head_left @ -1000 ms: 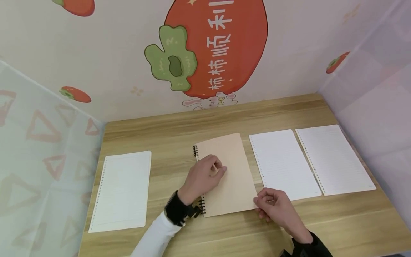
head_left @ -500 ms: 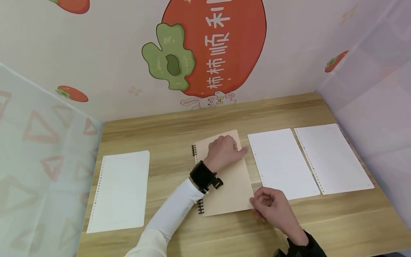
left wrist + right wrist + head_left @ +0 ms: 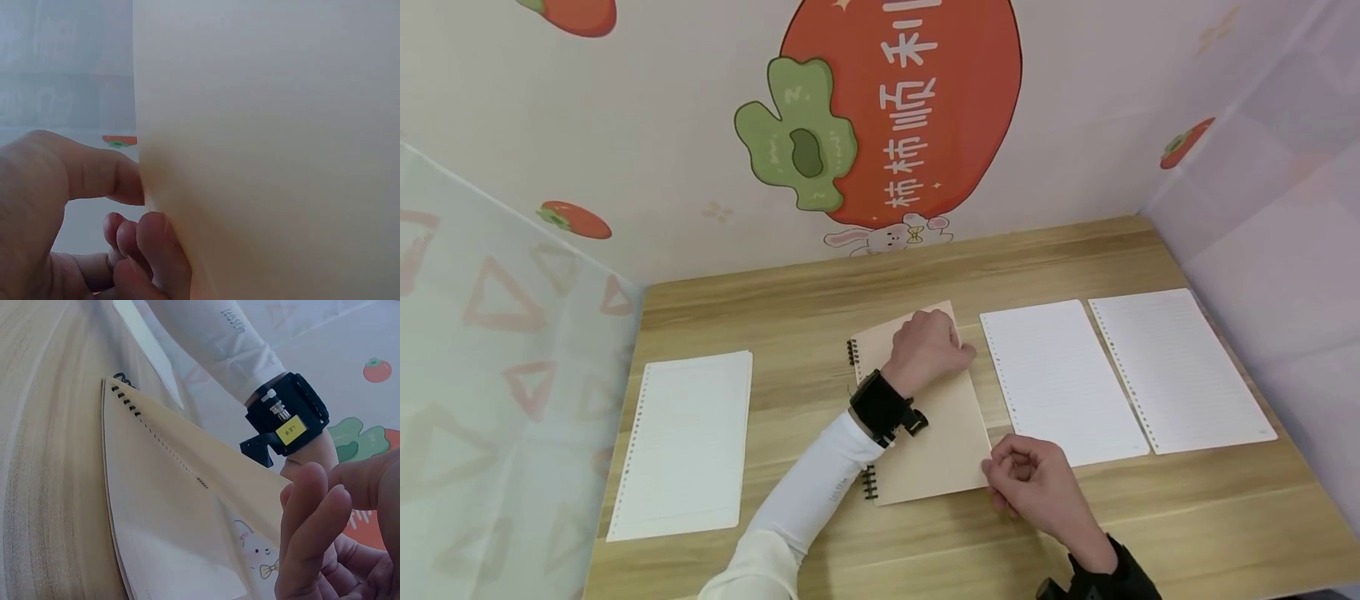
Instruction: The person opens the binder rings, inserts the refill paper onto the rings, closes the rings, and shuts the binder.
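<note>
A spiral notebook (image 3: 928,454) with a tan cover lies mid-table, its black rings (image 3: 869,483) on the left side. My left hand (image 3: 927,352) reaches across the cover to its upper right edge. In the left wrist view, the thumb and curled fingers pinch the pale cover sheet (image 3: 269,125) at that edge. At the lower right corner, my right hand (image 3: 1033,483) pinches the cover between thumb and fingers. Seen from the right wrist, the cover (image 3: 206,450) stands lifted at an angle above the white pages (image 3: 162,531). The left hand's fingertips are hidden in the head view.
Left of the notebook lies a small stack of white punched loose-leaf paper (image 3: 681,446). Two single lined sheets, one nearer (image 3: 1063,383) and one farther right (image 3: 1183,371), lie side by side. Printed walls enclose the wooden table (image 3: 805,275) at the back and sides.
My left hand has moved from the notebook's middle up and right to the cover's far right edge, then stayed there. The right hand has hardly moved at the lower corner.
</note>
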A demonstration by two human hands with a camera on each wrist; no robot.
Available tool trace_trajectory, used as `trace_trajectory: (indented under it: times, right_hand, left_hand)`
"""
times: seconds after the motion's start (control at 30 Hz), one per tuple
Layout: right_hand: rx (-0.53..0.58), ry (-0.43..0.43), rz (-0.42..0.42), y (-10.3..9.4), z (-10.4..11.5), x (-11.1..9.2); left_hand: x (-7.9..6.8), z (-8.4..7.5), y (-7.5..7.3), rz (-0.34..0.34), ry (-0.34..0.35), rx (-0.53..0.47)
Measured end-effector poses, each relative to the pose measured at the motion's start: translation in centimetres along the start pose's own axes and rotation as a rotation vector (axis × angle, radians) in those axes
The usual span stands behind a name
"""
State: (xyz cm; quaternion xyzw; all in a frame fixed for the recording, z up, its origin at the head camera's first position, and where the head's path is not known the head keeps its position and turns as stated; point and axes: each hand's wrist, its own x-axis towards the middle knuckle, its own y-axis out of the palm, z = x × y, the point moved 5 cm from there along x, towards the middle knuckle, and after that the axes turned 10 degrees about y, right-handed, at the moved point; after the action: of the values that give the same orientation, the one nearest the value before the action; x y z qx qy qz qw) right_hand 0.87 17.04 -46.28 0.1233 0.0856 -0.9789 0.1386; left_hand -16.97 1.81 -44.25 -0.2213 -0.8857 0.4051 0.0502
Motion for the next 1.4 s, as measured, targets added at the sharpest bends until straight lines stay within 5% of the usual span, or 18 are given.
trace_trajectory:
  times: [0.37,0.7,0.9,1.17,1.4]
  right_hand:
    - [0.013,-0.001,0.0,-0.1,0.0,0.1]
    - [-0.034,-0.128,-0.066,-1.1,0.8,1.7]
    - [-0.314,-0.231,-0.102,-1.5,0.4,3.2]
    - [-0.753,-0.248,-0.021,-0.8,-0.5,5.2]
    - [-0.951,-0.3,0.037,0.2,-0.9,6.1]
  left_hand:
    - [-1.0,-0.8,-2.1,-0.11,0.053,-0.118]
    - [-3.8,-0.3,-6.6,-0.22,0.042,-0.162]
    - [-6.2,0.6,-8.7,-0.281,0.048,-0.187]
    - [-10.0,2.8,-11.5,-0.284,-0.078,-0.194]
    - [-13.2,5.7,-13.8,-0.309,-0.154,-0.182]
